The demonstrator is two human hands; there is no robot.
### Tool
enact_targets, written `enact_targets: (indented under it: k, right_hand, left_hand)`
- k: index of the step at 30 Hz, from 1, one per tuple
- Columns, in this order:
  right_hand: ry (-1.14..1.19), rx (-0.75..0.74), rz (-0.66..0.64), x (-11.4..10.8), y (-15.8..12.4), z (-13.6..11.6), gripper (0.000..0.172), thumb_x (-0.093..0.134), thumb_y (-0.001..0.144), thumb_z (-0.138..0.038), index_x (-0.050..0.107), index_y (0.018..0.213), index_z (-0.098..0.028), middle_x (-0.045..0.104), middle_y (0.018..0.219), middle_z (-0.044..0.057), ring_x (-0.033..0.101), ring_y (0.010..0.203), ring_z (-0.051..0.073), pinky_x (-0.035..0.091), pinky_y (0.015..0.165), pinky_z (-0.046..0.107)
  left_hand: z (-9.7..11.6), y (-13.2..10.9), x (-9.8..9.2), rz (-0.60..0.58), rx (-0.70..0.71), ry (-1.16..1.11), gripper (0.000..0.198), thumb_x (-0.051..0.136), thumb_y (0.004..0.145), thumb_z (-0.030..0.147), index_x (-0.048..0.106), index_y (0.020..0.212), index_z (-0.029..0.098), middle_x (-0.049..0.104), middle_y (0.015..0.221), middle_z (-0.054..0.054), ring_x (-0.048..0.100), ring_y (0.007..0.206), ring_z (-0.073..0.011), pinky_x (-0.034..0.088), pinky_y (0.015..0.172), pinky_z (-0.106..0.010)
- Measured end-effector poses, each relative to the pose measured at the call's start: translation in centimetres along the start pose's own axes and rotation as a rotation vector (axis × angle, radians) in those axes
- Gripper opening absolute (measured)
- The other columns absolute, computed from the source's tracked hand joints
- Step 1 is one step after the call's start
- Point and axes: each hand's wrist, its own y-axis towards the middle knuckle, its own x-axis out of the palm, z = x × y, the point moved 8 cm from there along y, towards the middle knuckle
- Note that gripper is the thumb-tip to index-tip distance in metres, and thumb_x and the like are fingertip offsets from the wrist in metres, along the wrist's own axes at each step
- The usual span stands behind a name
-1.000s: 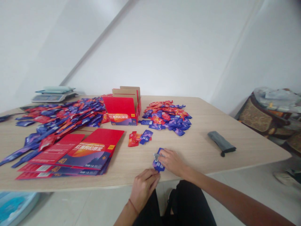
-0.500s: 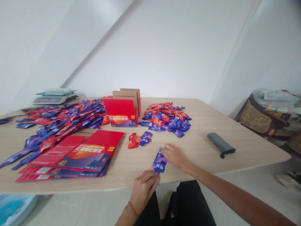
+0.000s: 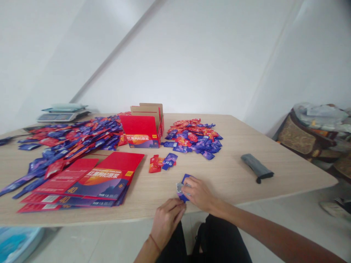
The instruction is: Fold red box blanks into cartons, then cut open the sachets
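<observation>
A blue-purple sachet (image 3: 186,177) lies at the table's near edge, bent over so that a silvery end shows on its left. My right hand (image 3: 199,193) presses on it from the right, fingers closed over its middle and hiding part of it. At the sachet's near end, my left hand (image 3: 169,217) is closed in a pinch on the tip. Just beyond are a few red and blue sachets (image 3: 170,160) in a small overlapping group. Farther back spreads a loose heap of red and blue sachets (image 3: 196,137).
An open red carton (image 3: 139,126) stands behind the small group. Flattened cartons (image 3: 109,177) are stacked at left, beside a large pile of sachet strips (image 3: 82,133). A scale (image 3: 59,116) sits at the back left, a grey pouch (image 3: 257,167) on the right.
My right hand has moved toward me and slightly left, bringing the sachet's silvery far end down over its near part. The left hand stays at the tip.
</observation>
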Motion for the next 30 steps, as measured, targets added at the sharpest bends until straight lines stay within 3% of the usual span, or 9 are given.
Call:
enact_targets:
  k: [5,12,30]
  right_hand:
    - [-0.092,-0.049,-0.114,1.7,-0.4,-0.9,0.013,0.063,0.101,-0.025,0.071,0.092,-0.020,0.067,0.103,0.006,0.058,0.099,0.022,0.045,0.079,0.033]
    - [-0.097,-0.034,-0.132,2.2,-0.2,-0.1,0.011,0.063,0.100,-0.024,0.071,0.094,-0.020,0.067,0.106,0.006,0.058,0.103,0.023,0.044,0.080,0.033]
    - [-0.124,0.072,-0.170,1.2,0.8,3.7,0.021,0.055,0.106,-0.026,0.074,0.101,-0.021,0.068,0.113,0.007,0.060,0.107,0.023,0.049,0.089,0.034]
  left_hand:
    - [0.1,0.1,0.0,-0.008,-0.004,-0.005,0.016,0.059,0.106,0.020,0.075,0.103,0.023,0.078,0.103,-0.003,0.074,0.095,-0.0189,0.063,0.084,-0.030]
    - [0.0,0.0,0.0,0.002,-0.003,0.001,0.016,0.060,0.106,0.020,0.076,0.106,0.023,0.078,0.104,-0.003,0.074,0.097,-0.0189,0.063,0.085,-0.031]
    - [0.4,0.2,-0.5,0.031,0.030,0.030,0.021,0.056,0.108,0.023,0.078,0.109,0.024,0.079,0.104,-0.005,0.076,0.098,-0.0192,0.066,0.085,-0.030]
